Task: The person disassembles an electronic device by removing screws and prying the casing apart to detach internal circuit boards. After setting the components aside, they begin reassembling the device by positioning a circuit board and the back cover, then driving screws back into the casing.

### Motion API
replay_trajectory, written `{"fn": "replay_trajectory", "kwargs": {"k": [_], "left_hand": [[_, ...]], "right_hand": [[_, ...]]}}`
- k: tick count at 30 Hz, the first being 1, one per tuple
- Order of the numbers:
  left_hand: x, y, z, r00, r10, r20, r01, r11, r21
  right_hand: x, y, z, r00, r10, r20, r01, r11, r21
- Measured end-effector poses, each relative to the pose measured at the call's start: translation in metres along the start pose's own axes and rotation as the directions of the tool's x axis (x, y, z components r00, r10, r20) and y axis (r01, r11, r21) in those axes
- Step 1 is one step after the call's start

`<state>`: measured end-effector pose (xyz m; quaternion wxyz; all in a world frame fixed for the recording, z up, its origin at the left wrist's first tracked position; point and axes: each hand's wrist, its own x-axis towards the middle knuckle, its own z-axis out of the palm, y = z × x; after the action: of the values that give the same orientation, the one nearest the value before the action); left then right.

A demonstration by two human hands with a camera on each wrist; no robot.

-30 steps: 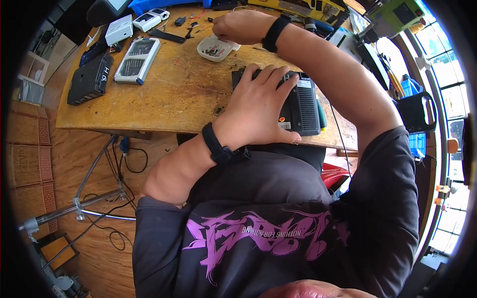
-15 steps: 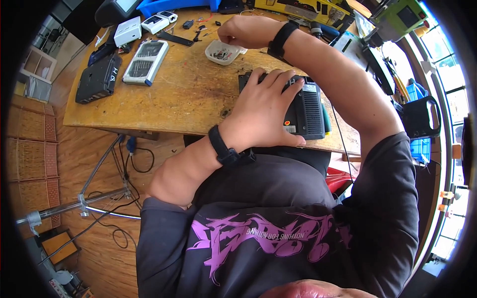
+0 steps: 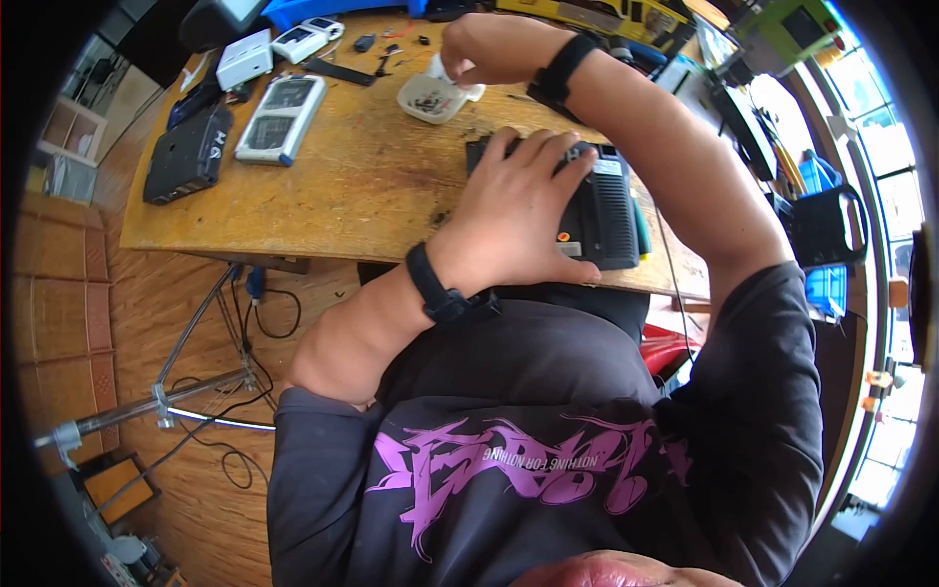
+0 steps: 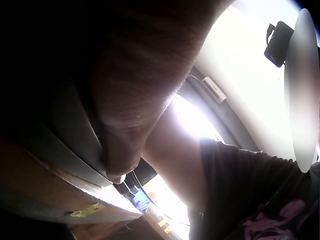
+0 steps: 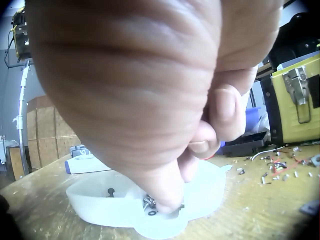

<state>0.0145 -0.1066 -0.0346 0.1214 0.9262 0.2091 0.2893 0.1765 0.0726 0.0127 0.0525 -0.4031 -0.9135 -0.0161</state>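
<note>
The person has one bare left hand (image 3: 514, 210), one bare right hand (image 3: 504, 47) and two black wristbands (image 3: 442, 301). On one yellow-brown wooden table (image 3: 323, 210) are one shallow white plastic dish (image 5: 100, 212), one black ridged rectangular device (image 3: 614, 220), one black box marked in white (image 3: 181, 164) and one white rectangular case with blue corners (image 3: 281, 117). The dish's small screws (image 5: 111, 193) are too jumbled to count.

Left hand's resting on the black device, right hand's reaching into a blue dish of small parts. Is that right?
Not quite: the dish is white, not blue, as the right wrist view shows. The left hand does rest on the black device, and the right hand reaches into the dish.
</note>
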Motion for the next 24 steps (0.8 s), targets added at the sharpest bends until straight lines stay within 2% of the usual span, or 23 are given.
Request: {"fn": "replay_trajectory", "kwargs": {"k": [1,3,5,6,11,14,17,19,21,23,24], "left_hand": [[0.0,0.0,-0.001,1.0,-0.009,0.001,0.009,1.0,0.015],[0.003,0.001,-0.001,1.0,0.002,0.005,-0.002,1.0,0.018],[0.004,0.001,-0.003,1.0,-0.023,0.016,0.023,1.0,-0.002],[0.004,0.001,-0.002,1.0,-0.01,-0.024,0.01,1.0,-0.023],[0.005,0.001,-0.002,0.998,-0.04,-0.04,0.037,0.996,-0.078],[0.006,0.001,-0.002,0.999,-0.028,-0.045,0.026,0.998,-0.06],[0.006,0.001,0.0,0.999,-0.016,-0.035,0.014,0.999,-0.044],[0.007,0.0,0.0,0.999,-0.005,-0.035,0.004,0.999,-0.034],[0.007,0.001,-0.001,1.0,-0.011,-0.022,0.01,1.0,-0.011],[0.008,0.001,-0.002,1.0,-0.005,-0.015,0.005,1.0,-0.006],[0.008,0.002,-0.002,1.0,-0.011,-0.005,0.011,1.0,-0.009]], "right_hand": [[0.0,0.001,0.002,0.997,0.037,0.062,-0.038,0.999,0.011],[-0.002,-0.003,0.006,0.997,0.068,0.032,-0.067,0.996,-0.053],[-0.004,-0.008,0.002,0.993,0.113,0.035,-0.113,0.994,-0.005],[-0.005,-0.011,-0.001,0.99,0.125,0.061,-0.124,0.992,-0.015],[-0.002,-0.011,0.005,0.988,0.139,0.065,-0.138,0.99,-0.014],[0.011,-0.009,0.008,0.981,0.143,0.129,-0.131,0.987,-0.098],[0.003,-0.017,0.001,0.99,0.126,0.06,-0.123,0.991,-0.048],[0.005,-0.021,0.003,0.992,0.113,0.048,-0.109,0.991,-0.078],[-0.001,-0.025,0.004,0.982,0.186,0.025,-0.185,0.983,-0.015],[0.0,-0.014,0.009,0.989,0.142,-0.04,-0.142,0.99,-0.008],[-0.001,-0.01,0.009,0.994,0.1,-0.04,-0.097,0.993,0.067]]}}
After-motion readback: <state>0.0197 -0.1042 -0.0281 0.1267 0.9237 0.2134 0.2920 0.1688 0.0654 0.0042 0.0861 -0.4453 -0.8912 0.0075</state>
